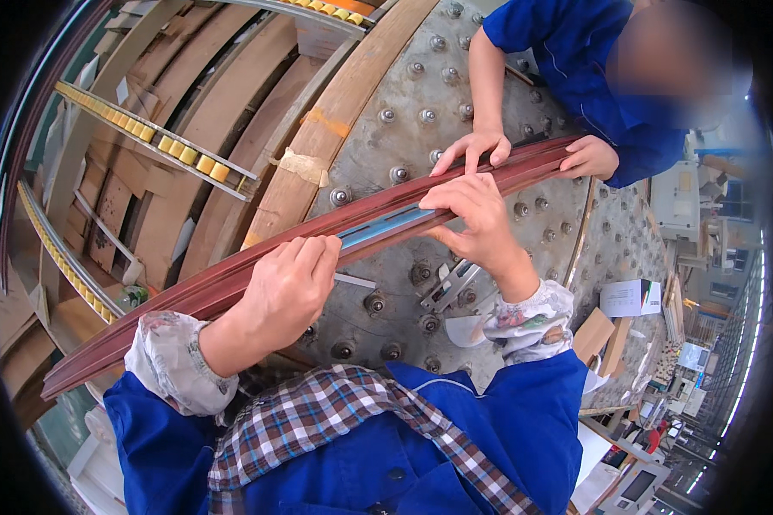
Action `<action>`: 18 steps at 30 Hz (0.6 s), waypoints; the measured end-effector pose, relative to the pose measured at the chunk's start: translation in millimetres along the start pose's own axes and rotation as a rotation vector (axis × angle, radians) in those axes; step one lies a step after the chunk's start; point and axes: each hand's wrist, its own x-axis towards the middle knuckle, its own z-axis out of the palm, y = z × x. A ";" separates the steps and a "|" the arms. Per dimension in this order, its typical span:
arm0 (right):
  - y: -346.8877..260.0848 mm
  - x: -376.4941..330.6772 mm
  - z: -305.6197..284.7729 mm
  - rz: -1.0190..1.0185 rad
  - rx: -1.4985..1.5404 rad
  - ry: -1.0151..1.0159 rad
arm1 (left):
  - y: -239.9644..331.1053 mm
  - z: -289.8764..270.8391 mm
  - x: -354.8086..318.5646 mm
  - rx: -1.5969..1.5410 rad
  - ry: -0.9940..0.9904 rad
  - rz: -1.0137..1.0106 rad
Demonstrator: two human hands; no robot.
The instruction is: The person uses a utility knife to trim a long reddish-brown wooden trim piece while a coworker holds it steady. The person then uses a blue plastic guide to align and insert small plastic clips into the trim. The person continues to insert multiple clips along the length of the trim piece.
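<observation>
A long reddish-brown frame profile [189,275] runs slantwise across the view, from the lower left to the upper right. In its channel lies a blue strip [378,228] with dark slots, between my two hands. My left hand [285,283] is closed around the profile at the strip's near-left end. My right hand [477,215] is also closed on the profile, thumb below its edge and fingers over the top, at the strip's other end. Beyond it, a co-worker's two hands, one hand [477,150] and the other hand [591,159], rest on the same profile.
Ball rollers stud the grey metal table [369,163]. A wooden edge board [318,137] and racks with yellow rollers [180,150] lie to the left. Below my right hand is a metal fitting [451,286]. A white box [629,298] and cardboard pieces [594,335] sit at right.
</observation>
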 end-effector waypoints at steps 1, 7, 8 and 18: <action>-1.4 -2.0 0.4 -0.017 -0.008 -0.004 | 3.3 1.8 -2.9 0.035 0.001 0.008; -14.0 -35.4 5.3 -0.146 -0.141 -0.022 | 24.1 25.0 -25.6 0.274 0.021 0.170; -14.1 -42.0 7.4 -0.183 -0.153 -0.021 | 25.8 32.9 -29.9 0.291 0.044 0.199; -9.1 -92.4 47.8 -0.249 -0.279 0.024 | 20.9 89.4 -52.4 0.415 0.130 0.330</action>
